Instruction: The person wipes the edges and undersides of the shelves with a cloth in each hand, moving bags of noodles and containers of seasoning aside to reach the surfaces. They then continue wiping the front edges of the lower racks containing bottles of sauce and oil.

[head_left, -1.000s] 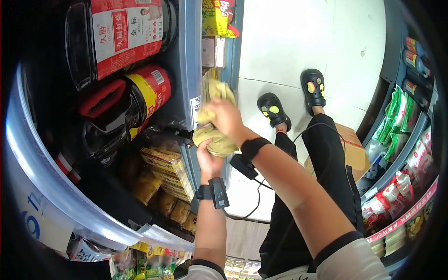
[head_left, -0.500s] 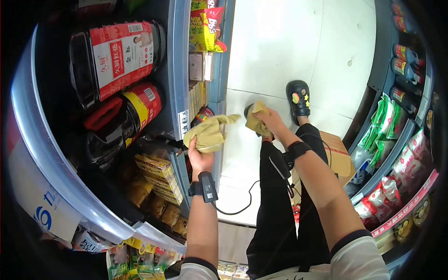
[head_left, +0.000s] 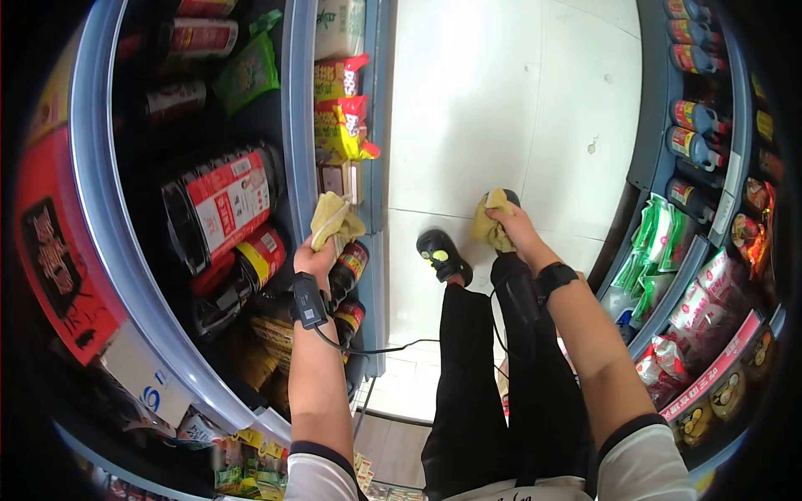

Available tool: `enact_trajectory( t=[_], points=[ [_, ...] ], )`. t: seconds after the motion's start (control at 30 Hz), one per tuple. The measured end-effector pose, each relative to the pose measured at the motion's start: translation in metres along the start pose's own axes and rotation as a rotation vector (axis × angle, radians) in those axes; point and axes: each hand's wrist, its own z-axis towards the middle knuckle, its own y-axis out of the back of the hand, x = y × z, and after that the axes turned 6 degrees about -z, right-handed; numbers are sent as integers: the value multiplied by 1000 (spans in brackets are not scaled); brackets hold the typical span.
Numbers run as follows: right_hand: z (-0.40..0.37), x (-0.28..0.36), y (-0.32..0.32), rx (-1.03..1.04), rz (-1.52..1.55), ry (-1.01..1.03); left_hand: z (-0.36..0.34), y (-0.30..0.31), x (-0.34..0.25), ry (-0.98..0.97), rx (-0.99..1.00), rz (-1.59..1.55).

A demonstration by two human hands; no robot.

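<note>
My left hand (head_left: 314,260) is closed on a yellowish cloth (head_left: 334,219), which lies against the front edge of the left shelf (head_left: 302,167). Just below the cloth, dark bottles with red and yellow labels (head_left: 351,260) stand on a lower shelf level. A second yellowish cloth (head_left: 491,224) is gripped in my right hand (head_left: 516,225), held over the floor above one of my feet. Both wrists wear black straps with small devices, and a cable runs from the left one.
Large dark jugs with red labels (head_left: 230,203) lie deeper in the left shelving. Yellow and red packets (head_left: 341,125) sit near its aisle side. Across the tiled floor (head_left: 468,92), the right shelving holds bottles (head_left: 692,144), green bags (head_left: 656,242) and pink-white packs (head_left: 706,292).
My left hand and its cloth have moved left and up onto the shelf edge. My right hand has shifted slightly right with its cloth. The view has moved along the aisle, and my feet have changed position.
</note>
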Motion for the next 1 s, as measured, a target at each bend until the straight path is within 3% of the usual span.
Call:
enact_trajectory(
  t=[0.03,0.1,0.17,0.23,0.3,0.37,0.43,0.57,0.63,0.7,0.77,0.83,0.87,0.97,1.0],
  points=[
    [-1,10,8,-45,15,-4,5,-3,-1,-5,9,0],
    [-1,33,25,-77,-3,47,24,-1,9,-419,16,123],
    [-8,59,38,-69,-16,44,25,-14,7,-197,191,-566],
    [-8,78,48,-75,-60,50,12,-28,1,92,125,-1151],
    [-11,97,50,-27,26,15,-8,-38,-8,190,157,-1207],
    [-10,117,45,-33,22,0,-9,-43,4,257,141,-1163],
    [-15,145,33,15,98,-223,-19,-55,-12,360,89,-1153],
    [45,161,-2,66,150,-208,20,-78,5,562,98,-1120],
    [106,156,-22,52,-40,-120,42,-93,4,630,48,-1080],
    [125,177,-64,67,126,-30,67,-116,-12,619,-53,-1040],
    [162,181,-89,91,160,-61,107,-138,-13,576,-32,-1165],
    [213,160,-104,68,159,-52,155,-156,-14,552,122,-1352],
    [239,156,-106,44,150,-14,158,-179,-57,394,-2,-1205],
    [298,163,-121,8,210,-60,231,-206,-66,274,-171,-1134],
    [322,161,-126,49,262,-46,257,-200,-45,25,-141,-515]
  ],
)
